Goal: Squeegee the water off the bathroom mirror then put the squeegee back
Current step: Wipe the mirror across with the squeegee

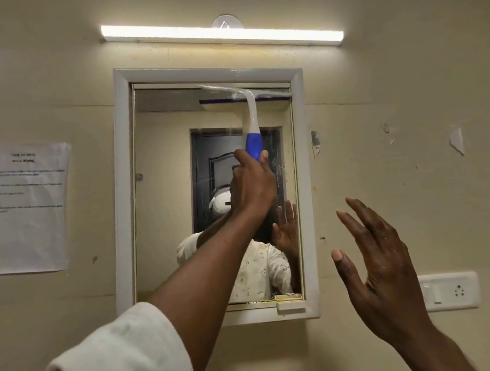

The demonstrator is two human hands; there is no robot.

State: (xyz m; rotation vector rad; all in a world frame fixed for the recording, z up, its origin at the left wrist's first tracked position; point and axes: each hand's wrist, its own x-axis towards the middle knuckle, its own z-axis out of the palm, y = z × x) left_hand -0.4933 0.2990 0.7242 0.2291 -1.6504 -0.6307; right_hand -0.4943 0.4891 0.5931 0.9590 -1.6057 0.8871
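A mirror (pixel 168 211) in a white frame (pixel 124 198) hangs on the beige wall. My left hand (pixel 252 184) is raised in front of it and grips the blue and white handle of a squeegee (pixel 251 130). The squeegee's blade lies across the top right of the glass, just under the frame's upper edge. My right hand (pixel 376 268) is held up to the right of the frame with its fingers spread, holding nothing and not touching the wall. The glass shows the reflection of both arms.
A lit tube light (pixel 221 33) runs above the mirror. A printed paper sheet (pixel 20 207) is stuck to the wall on the left. A white switch and socket plate (pixel 451 292) sits at the lower right. A small latch (pixel 291 303) is on the frame's bottom edge.
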